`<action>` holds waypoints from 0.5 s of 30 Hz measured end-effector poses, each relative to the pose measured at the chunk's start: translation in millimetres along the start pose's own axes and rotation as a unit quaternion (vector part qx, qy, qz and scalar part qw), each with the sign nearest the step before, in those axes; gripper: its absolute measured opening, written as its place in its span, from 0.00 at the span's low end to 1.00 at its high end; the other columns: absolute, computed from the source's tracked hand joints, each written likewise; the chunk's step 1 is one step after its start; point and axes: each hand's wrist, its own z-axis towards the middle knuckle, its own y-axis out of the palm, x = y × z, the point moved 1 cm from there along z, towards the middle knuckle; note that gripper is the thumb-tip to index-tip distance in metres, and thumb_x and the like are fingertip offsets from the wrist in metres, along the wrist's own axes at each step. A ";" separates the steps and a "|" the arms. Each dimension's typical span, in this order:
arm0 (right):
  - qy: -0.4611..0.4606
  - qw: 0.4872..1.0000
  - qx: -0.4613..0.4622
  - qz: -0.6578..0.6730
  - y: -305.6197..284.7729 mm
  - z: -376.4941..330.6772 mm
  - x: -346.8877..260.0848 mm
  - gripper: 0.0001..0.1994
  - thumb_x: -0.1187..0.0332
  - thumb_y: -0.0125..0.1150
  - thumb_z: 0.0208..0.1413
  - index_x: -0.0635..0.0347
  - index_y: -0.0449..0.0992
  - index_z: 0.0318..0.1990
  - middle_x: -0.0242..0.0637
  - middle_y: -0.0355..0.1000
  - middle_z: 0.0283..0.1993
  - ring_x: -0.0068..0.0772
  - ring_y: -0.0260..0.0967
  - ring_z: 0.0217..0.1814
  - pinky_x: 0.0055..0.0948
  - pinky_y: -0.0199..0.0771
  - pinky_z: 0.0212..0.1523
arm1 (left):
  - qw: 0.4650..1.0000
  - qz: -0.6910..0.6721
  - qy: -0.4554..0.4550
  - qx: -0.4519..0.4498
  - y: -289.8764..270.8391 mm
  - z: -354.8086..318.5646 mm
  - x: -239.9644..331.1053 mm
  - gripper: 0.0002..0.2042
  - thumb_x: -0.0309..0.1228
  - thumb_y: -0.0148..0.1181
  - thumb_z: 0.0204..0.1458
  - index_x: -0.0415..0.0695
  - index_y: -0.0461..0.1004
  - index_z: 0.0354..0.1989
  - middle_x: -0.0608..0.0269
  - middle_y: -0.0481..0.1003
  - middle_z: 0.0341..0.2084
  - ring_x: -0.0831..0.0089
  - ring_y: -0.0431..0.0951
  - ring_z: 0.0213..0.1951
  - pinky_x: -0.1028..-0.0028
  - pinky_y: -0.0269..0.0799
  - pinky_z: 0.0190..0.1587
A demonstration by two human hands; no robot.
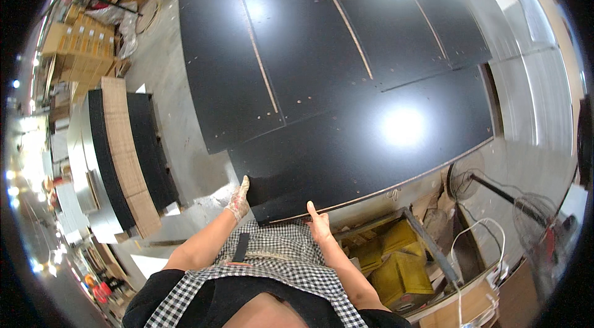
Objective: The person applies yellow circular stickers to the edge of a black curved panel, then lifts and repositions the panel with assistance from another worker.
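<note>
A long, smooth black panel [334, 155] lies crosswise in front of me, its near edge showing a thin, light-brown core. At its left end is my left hand [238, 200], in a pale, patchy glove and gripping the short edge near the corner. My right hand [318, 224] holds the near long edge, thumb up on the rim and the other fingers hidden below. Beyond it, several more black boards [297, 37] lie side by side, with narrow light-brown strips between them and small pale flecks on top.
On the left stands a stack of black and wood-toned boards [124, 155], with cardboard boxes [80, 40] farther back. Yellow bins [402, 272] sit in a frame at the lower right, near a wire-caged fan [535, 223] and a white cable [455, 244]. Grey sheets [535, 96] are piled at the right.
</note>
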 end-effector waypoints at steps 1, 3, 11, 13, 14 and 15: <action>-0.003 1.000 0.010 0.012 0.7 0.4 -0.2 0.34 0.49 0.70 0.49 0.64 0.56 0.46 0.52 0.63 0.53 0.44 0.64 0.57 0.55 0.65 0.58 | 1.000 0.004 -0.004 0.002 3.8 0.2 0.8 0.29 0.51 0.56 0.57 0.38 0.67 0.56 0.54 0.70 0.56 0.59 0.69 0.57 0.58 0.64 0.62; 0.005 0.999 0.028 0.033 1.4 -3.4 -3.2 0.36 0.49 0.71 0.48 0.66 0.55 0.49 0.53 0.61 0.56 0.45 0.62 0.59 0.55 0.65 0.58 | 0.996 0.068 0.005 0.054 11.0 -5.7 7.2 0.32 0.53 0.57 0.56 0.37 0.66 0.58 0.53 0.68 0.57 0.61 0.67 0.58 0.61 0.60 0.63; 0.021 0.985 -0.009 -0.173 -3.2 -26.4 -34.8 0.46 0.37 0.65 0.47 0.76 0.59 0.56 0.53 0.61 0.61 0.44 0.61 0.61 0.45 0.64 0.59 | 0.955 0.284 0.029 0.081 38.4 -47.6 40.8 0.38 0.61 0.50 0.55 0.33 0.69 0.56 0.48 0.72 0.53 0.57 0.69 0.57 0.66 0.61 0.60; 0.048 0.968 -0.012 -0.247 -5.6 -33.7 -48.5 0.41 0.37 0.58 0.53 0.74 0.67 0.56 0.48 0.68 0.58 0.38 0.69 0.55 0.41 0.69 0.55 | 0.939 0.322 0.023 0.117 40.8 -49.6 44.3 0.37 0.58 0.51 0.56 0.34 0.67 0.59 0.50 0.70 0.55 0.58 0.68 0.58 0.67 0.60 0.61; 0.071 0.933 -0.054 -0.347 -14.0 -42.5 -63.8 0.37 0.38 0.55 0.55 0.70 0.72 0.53 0.45 0.74 0.53 0.37 0.73 0.52 0.37 0.70 0.54 | 0.937 0.321 0.051 0.129 42.2 -52.2 42.4 0.36 0.57 0.51 0.56 0.33 0.66 0.59 0.50 0.70 0.56 0.58 0.68 0.59 0.67 0.59 0.62; 0.051 0.912 -0.148 -0.378 -19.1 -52.7 -81.9 0.35 0.38 0.54 0.56 0.68 0.75 0.50 0.44 0.76 0.48 0.36 0.73 0.51 0.36 0.72 0.52 | 0.953 0.291 -0.008 0.089 42.3 -49.3 43.4 0.47 0.63 0.47 0.54 0.33 0.50 0.68 0.47 0.52 0.68 0.57 0.51 0.70 0.66 0.48 0.69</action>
